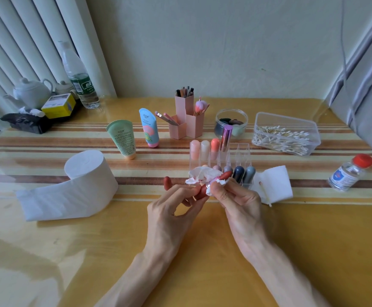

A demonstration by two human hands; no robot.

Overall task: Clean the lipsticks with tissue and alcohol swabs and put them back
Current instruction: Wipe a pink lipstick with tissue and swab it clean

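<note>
Left hand (171, 207) pinches lipstick (203, 189) by its base; right hand (236, 200) grips crumpled tissue (202, 176) round its upper part.
Lipstick held above table (202, 251), just before organizer (240, 151). Red cap (167, 183) upright to the left.

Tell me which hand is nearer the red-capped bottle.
Right. The right hand, pinching the tissue, is left of the bottle and apart from it; the left hand, holding the lipstick, lies farther left.
</note>
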